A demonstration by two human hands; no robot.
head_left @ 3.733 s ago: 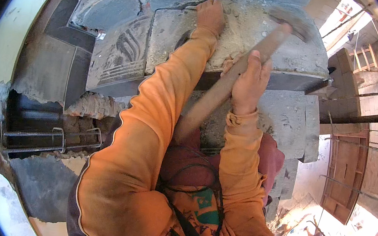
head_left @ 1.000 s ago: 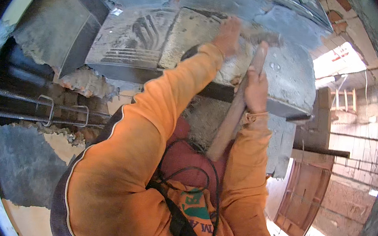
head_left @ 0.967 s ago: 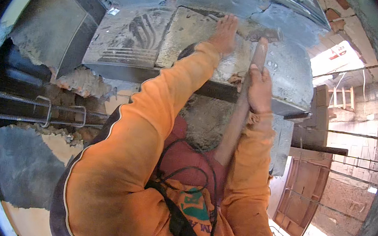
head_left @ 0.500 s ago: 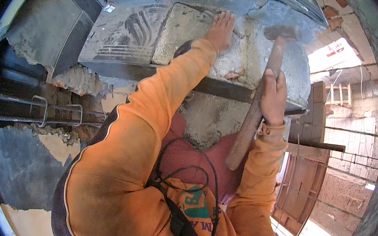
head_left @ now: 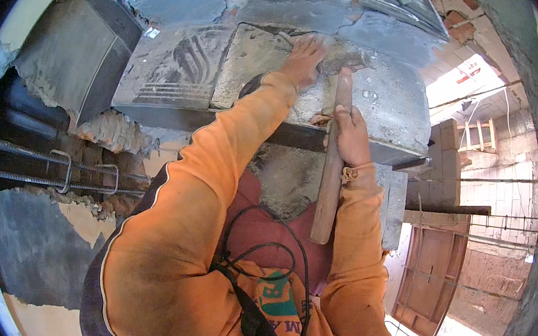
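Note:
My right hand is closed around the wooden handle of a hammer. Its head, slightly blurred, is right beside my left hand, above the dusty slab. The fingers of my left hand are bent over a short rod, seemingly a chisel, whose end pokes out to the left; the rest is hidden under the hand. Beneath both hands lies a grey stone or tile slab covered in pale mortar, with a small broken reddish chip near its front edge.
To the left are a ridged dusty tile, a broken wall edge and exposed steel rebar. Dark tiles are stacked at the far right. A drop with thin bars and a brown door shows at right. A black cord loops over my lap.
The hammer has swung left and its head is now beside my left hand. My left hand has shifted slightly left with the rod. The view has tilted a little.

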